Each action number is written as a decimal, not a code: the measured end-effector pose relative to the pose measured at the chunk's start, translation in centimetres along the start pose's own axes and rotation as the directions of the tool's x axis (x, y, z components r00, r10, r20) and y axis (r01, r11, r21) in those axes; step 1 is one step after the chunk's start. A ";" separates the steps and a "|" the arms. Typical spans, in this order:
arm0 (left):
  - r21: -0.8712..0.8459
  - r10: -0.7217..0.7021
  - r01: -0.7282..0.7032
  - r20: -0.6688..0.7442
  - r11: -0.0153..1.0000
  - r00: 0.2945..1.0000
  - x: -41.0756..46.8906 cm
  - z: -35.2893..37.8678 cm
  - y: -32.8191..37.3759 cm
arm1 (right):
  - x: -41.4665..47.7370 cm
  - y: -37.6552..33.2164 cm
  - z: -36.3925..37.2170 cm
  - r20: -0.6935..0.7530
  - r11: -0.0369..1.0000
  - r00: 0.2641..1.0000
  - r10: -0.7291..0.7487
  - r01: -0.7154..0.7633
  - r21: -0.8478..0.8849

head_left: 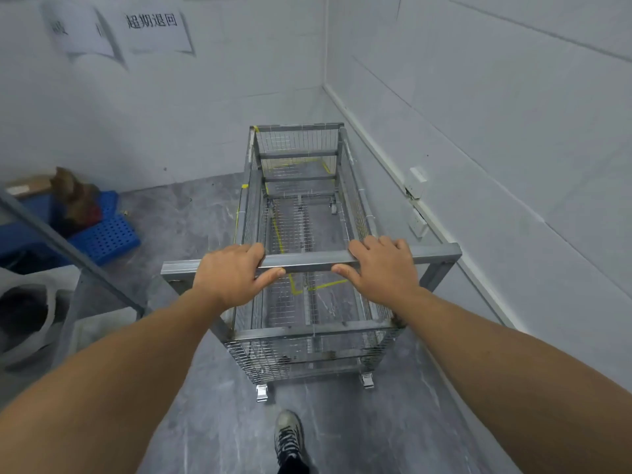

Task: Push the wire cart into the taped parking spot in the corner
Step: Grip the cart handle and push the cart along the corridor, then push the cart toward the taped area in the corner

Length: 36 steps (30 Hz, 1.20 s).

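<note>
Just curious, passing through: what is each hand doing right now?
Left hand: closed on the cart handle bar.
Right hand: closed on the same bar.

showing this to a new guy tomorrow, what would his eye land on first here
First the empty wire cart in the middle of the view, running toward the white corner, with the left hand and right hand closed on its near top bar. Next the yellow tape lines on the grey floor, seen through the mesh beneath it. Then the blue perforated crate at the left wall.
</note>
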<state>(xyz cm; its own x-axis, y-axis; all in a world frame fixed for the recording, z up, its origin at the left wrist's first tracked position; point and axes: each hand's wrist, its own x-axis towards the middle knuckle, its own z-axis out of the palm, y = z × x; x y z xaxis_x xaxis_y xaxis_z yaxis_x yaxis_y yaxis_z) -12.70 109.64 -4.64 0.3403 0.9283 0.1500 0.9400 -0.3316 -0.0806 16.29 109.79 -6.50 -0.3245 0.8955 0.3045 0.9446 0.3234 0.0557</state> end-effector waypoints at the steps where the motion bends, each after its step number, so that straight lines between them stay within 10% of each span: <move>1: -0.007 0.003 -0.003 0.004 1.000 1.000 1.3 0.2 -0.7 | 1.4 0.3 0.4 0.000 1.000 1.000 0.003 -0.003 0.002; 36: -0.022 0.014 -0.016 -0.057 1.000 0.998 34.5 7.3 -17.6 | 36.4 7.9 12.4 -0.003 1.000 1.000 -0.003 0.003 -0.010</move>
<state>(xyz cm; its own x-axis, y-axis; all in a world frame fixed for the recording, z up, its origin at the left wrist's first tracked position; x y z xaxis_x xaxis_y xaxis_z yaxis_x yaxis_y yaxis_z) -17.72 148.76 -5.20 0.3548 0.9122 0.2050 0.9348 -0.3498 -0.0610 11.35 148.76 -6.81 -0.3269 0.8936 0.3077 0.9442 0.3226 0.0662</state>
